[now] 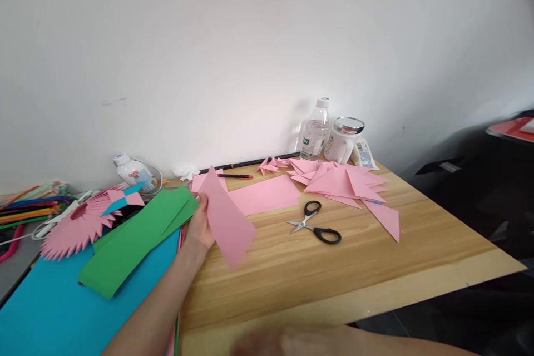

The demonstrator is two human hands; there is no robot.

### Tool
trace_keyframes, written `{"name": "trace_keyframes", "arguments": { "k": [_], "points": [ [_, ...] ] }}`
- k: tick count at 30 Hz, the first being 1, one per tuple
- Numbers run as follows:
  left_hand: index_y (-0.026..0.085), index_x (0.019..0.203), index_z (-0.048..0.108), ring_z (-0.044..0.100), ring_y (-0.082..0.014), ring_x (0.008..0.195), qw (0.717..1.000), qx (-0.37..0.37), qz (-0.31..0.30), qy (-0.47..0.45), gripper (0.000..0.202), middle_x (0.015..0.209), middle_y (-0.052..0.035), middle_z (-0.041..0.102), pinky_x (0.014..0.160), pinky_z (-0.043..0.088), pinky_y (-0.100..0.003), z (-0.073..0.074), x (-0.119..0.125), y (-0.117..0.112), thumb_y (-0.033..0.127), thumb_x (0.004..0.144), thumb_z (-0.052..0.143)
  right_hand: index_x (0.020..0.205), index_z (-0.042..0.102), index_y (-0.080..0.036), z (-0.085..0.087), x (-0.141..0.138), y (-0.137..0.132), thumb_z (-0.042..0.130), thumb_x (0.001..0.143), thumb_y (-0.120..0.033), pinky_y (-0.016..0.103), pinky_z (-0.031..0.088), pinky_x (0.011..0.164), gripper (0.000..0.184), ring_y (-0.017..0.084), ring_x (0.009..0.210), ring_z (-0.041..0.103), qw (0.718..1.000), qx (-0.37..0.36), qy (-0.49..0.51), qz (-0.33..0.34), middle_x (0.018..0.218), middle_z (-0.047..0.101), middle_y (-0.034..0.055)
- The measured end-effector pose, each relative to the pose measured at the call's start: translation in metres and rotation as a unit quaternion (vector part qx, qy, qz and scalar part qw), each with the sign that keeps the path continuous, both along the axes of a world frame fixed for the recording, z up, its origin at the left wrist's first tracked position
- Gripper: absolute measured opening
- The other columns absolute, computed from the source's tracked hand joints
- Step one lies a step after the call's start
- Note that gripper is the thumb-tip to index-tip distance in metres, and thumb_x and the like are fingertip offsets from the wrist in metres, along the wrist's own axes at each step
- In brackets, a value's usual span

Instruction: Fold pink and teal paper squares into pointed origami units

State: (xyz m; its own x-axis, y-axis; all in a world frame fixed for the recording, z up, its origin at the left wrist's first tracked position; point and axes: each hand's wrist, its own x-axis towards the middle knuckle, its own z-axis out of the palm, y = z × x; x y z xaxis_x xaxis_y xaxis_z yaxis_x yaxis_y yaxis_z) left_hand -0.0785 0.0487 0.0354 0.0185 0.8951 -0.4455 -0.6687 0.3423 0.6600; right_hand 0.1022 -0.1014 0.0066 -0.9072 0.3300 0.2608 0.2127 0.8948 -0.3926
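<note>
My left hand (201, 226) is closed on the left edge of a pink paper strip (228, 221), which tilts up above the wooden table. Low at the bottom edge, my right hand (267, 341) is smeared by motion, and its fingers cannot be made out. Black-handled scissors (307, 224) lie with their blades apart on the table, right of the held strip. Behind the strip, more flat pink paper (267, 193) rests on the tabletop. A heap of folded pink paper triangles (337, 181) lies at the back right.
Green paper strips (142, 236) lie over blue sheets (54, 300) on the left, beside a fanned pink paper piece (79, 222). Against the wall stand a water bottle (316, 130) and a white lidded mug (342, 142). A pen (236, 176) lies at the back.
</note>
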Motion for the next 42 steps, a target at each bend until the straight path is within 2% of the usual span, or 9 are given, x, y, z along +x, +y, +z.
{"name": "trace_keyframes", "arguments": {
  "k": [3, 8, 18, 23, 27, 30, 33, 37, 42],
  "points": [
    [0.013, 0.084, 0.062, 0.063, -0.0134, 0.051, 0.999, 0.003, 0.040, 0.023, 0.028, 0.065, -0.0027, 0.067, 0.051, 0.052, -0.023, -0.002, 0.006, 0.000, 0.036, 0.094, 0.049, 0.089, 0.066, -0.022, 0.017, 0.019, 0.007, 0.049, 0.093, -0.024, 0.017, 0.051, 0.074, 0.018, 0.011, 0.083, 0.066, 1.000, -0.029, -0.001, -0.006, 0.086, 0.071, -0.0013],
    [0.016, 0.092, 0.064, 0.066, -0.0112, 0.061, 0.994, 0.049, 0.087, 0.054, 0.015, 0.076, -0.0021, 0.071, 0.057, 0.054, -0.018, -0.003, 0.015, -0.006, 0.029, 0.091, 0.055, 0.105, 0.062, -0.017, 0.014, 0.073, 0.064, 0.045, 0.088, -0.005, 0.043, 0.047, 0.090, 0.026, 0.023, 0.101, 0.060, 0.934, 0.111, -0.020, -0.340, 0.113, 0.063, 0.0145],
    [0.012, 0.085, 0.067, 0.066, -0.0121, 0.067, 0.991, 0.085, 0.076, 0.075, 0.024, 0.086, -0.0054, 0.073, 0.059, 0.054, -0.019, 0.000, 0.021, -0.013, 0.036, 0.083, 0.066, 0.089, 0.067, -0.014, 0.015, 0.135, 0.077, 0.043, 0.082, -0.001, 0.044, 0.048, 0.078, 0.028, 0.031, 0.092, 0.064, 0.847, 0.053, -0.167, -0.502, 0.096, 0.068, 0.0142],
    [0.014, 0.085, 0.067, 0.066, -0.0123, 0.069, 0.990, 0.094, 0.070, 0.081, 0.025, 0.089, -0.0045, 0.073, 0.059, 0.053, -0.019, -0.002, 0.021, -0.015, 0.039, 0.082, 0.067, 0.111, 0.062, -0.018, 0.025, 0.100, 0.094, 0.054, 0.088, -0.029, 0.040, 0.050, 0.086, 0.027, 0.025, 0.103, 0.063, 0.874, -0.209, 0.110, -0.424, 0.111, 0.067, 0.0121],
    [0.015, 0.088, 0.068, 0.067, -0.0140, 0.072, 0.988, 0.112, 0.064, 0.085, 0.034, 0.093, -0.0048, 0.073, 0.063, 0.053, -0.021, -0.005, 0.020, -0.014, 0.046, 0.075, 0.072, 0.116, 0.056, -0.015, 0.017, 0.068, 0.105, 0.073, 0.069, -0.033, 0.033, 0.053, 0.077, 0.053, 0.021, 0.089, 0.066, 0.821, -0.441, 0.226, -0.282, 0.100, 0.070, 0.0084],
    [0.018, 0.088, 0.069, 0.066, -0.0155, 0.075, 0.985, 0.148, 0.039, 0.081, 0.038, 0.090, -0.0032, 0.073, 0.067, 0.054, -0.025, -0.005, 0.016, -0.012, 0.046, 0.066, 0.079, 0.088, 0.064, -0.015, 0.015, 0.066, 0.112, 0.067, 0.074, -0.029, 0.030, 0.051, 0.069, 0.020, 0.017, 0.076, 0.064, 0.844, -0.373, 0.229, -0.309, 0.082, 0.070, 0.0045],
    [0.020, 0.080, 0.070, 0.066, -0.0187, 0.082, 0.972, 0.216, -0.034, 0.092, 0.030, 0.085, -0.0020, 0.072, 0.077, 0.053, -0.033, -0.001, 0.010, -0.011, 0.038, 0.060, 0.084, 0.077, 0.064, -0.017, 0.018, 0.085, 0.118, 0.057, 0.080, -0.020, 0.031, 0.049, 0.071, 0.008, 0.017, 0.076, 0.062, 0.872, -0.143, 0.249, -0.396, 0.081, 0.068, 0.0041],
    [0.021, 0.076, 0.073, 0.064, -0.0225, 0.095, 0.890, 0.358, -0.140, 0.244, 0.015, 0.092, -0.0062, 0.071, 0.083, 0.050, -0.034, 0.001, 0.001, -0.010, 0.029, 0.066, 0.081, 0.080, 0.063, -0.018, 0.018, 0.115, 0.122, 0.050, 0.080, -0.007, 0.031, 0.047, 0.067, 0.017, 0.019, 0.079, 0.059, 0.868, 0.117, 0.222, -0.428, 0.082, 0.064, 0.0060],
    [0.021, 0.071, 0.074, 0.064, -0.0199, 0.087, 0.674, 0.506, -0.271, 0.466, 0.014, 0.091, -0.0103, 0.071, 0.074, 0.050, -0.030, -0.012, 0.004, -0.009, 0.023, 0.080, 0.065, 0.079, 0.060, -0.017, 0.006, 0.132, 0.117, 0.050, 0.076, 0.000, 0.035, 0.047, 0.068, 0.020, 0.023, 0.083, 0.056, 0.891, 0.197, 0.079, -0.402, 0.087, 0.063, 0.0090]
  ]
}}
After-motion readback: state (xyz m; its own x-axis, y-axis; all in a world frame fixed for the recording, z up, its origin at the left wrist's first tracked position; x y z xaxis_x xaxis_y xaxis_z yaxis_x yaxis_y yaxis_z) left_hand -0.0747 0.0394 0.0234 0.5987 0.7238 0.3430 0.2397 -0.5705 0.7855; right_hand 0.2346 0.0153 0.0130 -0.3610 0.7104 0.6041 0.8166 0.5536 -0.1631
